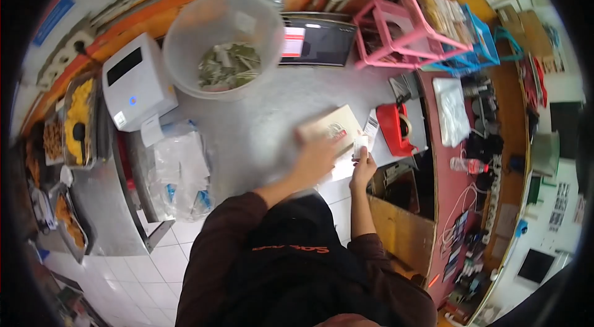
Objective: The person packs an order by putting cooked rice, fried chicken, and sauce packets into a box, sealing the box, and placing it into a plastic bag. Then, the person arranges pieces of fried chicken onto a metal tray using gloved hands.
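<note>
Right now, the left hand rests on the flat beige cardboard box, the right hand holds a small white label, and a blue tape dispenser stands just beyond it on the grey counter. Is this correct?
Not quite. The head view shows the tape dispenser is red, not blue. The rest holds: the left hand rests on the flat beige cardboard box, the right hand holds a small white label, on the grey counter.

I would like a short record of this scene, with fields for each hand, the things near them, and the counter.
left hand: blurred, resting on a flat beige packet
right hand: pinching a small white label at the packet's edge
right of the hands: red tape dispenser
counter: grey, bearing a clear plastic tub with greenish contents
left of tub: white label printer
behind tub: dark screen
far right: pink stool
</note>
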The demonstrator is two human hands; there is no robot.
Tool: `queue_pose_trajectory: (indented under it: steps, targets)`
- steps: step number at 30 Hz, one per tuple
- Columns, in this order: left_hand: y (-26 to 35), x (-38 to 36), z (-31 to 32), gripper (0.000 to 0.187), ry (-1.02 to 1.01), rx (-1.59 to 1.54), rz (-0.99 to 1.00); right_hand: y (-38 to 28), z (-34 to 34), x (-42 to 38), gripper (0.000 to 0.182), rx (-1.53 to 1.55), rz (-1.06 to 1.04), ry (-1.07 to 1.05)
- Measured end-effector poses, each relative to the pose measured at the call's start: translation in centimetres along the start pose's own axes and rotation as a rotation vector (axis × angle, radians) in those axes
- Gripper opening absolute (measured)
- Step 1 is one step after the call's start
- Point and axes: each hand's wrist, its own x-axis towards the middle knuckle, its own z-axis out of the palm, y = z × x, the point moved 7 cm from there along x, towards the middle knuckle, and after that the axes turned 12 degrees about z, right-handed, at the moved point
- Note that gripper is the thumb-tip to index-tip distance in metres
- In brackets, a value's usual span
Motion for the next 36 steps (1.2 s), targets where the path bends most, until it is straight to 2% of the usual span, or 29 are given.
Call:
queue_pose_trajectory:
  steps: [1, 2, 4, 5, 8, 10, 12, 13, 14, 16, 17, 18, 20, 21, 22, 24, 26, 27, 28, 30, 31, 32, 34, 36]
  targets:
    - [1.6, 1.1, 1.8, 0.036, 0.027, 0.303, 0.145, -0.3, -1.3, 0.4, 0.037, -0.023, -0.001, 0.034]
    - [1.7, 1.6, 4.0, 0.036, 0.016, 0.298, 0.164, 0.1, -2.1, 1.0, 0.037, -0.015, 0.011, 0.051]
    - [1.0, 2.0, 6.2, 0.026, 0.12, 0.352, 0.061, 1.6, -2.0, 2.2, 0.039, -0.226, 0.105, -0.07]
    - [0.8, 2.1, 6.6, 0.021, 0.164, 0.338, 0.024, 2.0, -1.3, 2.5, 0.046, -0.203, 0.144, -0.129]
    - [0.3, 1.9, 7.8, 0.021, 0.192, 0.266, 0.027, 4.0, 1.3, 4.2, 0.044, -0.127, 0.183, -0.229]
    - [0.3, 2.0, 8.3, 0.022, 0.166, 0.273, 0.032, 3.9, 2.5, 4.9, 0.039, -0.256, 0.122, -0.279]
    - [-0.2, 2.0, 8.8, 0.025, 0.144, 0.207, -0.016, 4.1, 2.7, 5.6, 0.035, -0.201, 0.084, -0.345]
    - [1.0, 2.5, 6.5, 0.033, 0.147, 0.206, 0.062, 4.3, 2.7, 5.8, 0.031, -0.152, 0.047, -0.403]
    - [1.5, 2.9, 5.3, 0.033, 0.141, 0.207, 0.057, 4.1, 2.4, 6.2, 0.031, -0.153, 0.053, -0.408]
    - [1.8, 3.9, 5.5, 0.039, -0.066, 0.213, 0.018, 2.1, 2.8, 6.5, 0.026, -0.097, 0.053, -0.602]
    - [1.0, 3.6, 6.9, 0.046, -0.11, 0.184, -0.047, 1.5, 2.8, 6.9, 0.024, -0.281, -0.024, -0.617]
    - [0.5, 3.1, 7.7, 0.046, -0.107, 0.189, -0.048, 1.5, 2.5, 7.7, 0.024, -0.279, -0.028, -0.62]
    - [0.8, 2.9, 7.9, 0.046, -0.086, 0.382, 0.063, -0.2, 2.5, 7.7, 0.023, -0.723, -0.723, -0.556]
    - [1.1, 2.9, 7.6, 0.046, -0.083, 0.379, 0.077, 0.8, 1.7, 8.6, 0.02, -0.817, -0.578, -0.606]
    - [1.3, 3.0, 6.8, 0.043, -0.041, 0.337, 0.057, -0.5, 0.0, 8.6, 0.018, -0.83, -0.706, -0.498]
    - [2.2, 4.0, 7.1, 0.04, 0.0, 0.292, 0.027, -5.2, -6.0, 9.7, 0.015, -0.574, -0.602, -0.186]
    - [2.1, 4.8, 7.2, 0.03, 0.145, 0.231, -0.137, -7.1, -11.8, 13.8, 0.011, -0.546, -0.707, 0.07]
    - [3.4, 6.5, 6.1, 0.028, 0.193, 0.277, -0.128, -7.5, -12.8, 15.3, 0.011, -0.543, -0.705, 0.073]
    - [4.0, 8.0, 5.9, 0.028, 0.193, 0.277, -0.124, -7.2, -13.5, 17.4, 0.012, -0.659, -0.574, 0.066]
    - [3.2, 9.9, 7.1, 0.028, -0.027, 0.328, -0.366, -6.1, -14.7, 20.9, 0.021, -0.887, -0.302, 0.046]
    - [3.3, 10.9, 7.7, 0.027, -0.107, 0.357, -0.434, -6.2, -14.2, 21.7, 0.019, -0.82, -0.285, -0.055]
    - [3.6, 12.1, 8.5, 0.027, -0.11, 0.357, -0.444, -6.1, -13.7, 22.5, 0.017, -0.625, -0.296, -0.174]
    - [4.4, 15.1, 10.3, 0.028, -0.04, 0.402, -0.286, -6.2, -15.3, 22.9, 0.018, -0.298, -0.108, -0.363]
    - [3.8, 17.4, 14.4, 0.032, 0.01, 0.312, -0.204, -7.1, -19.0, 21.5, 0.023, -0.255, -0.061, -0.379]
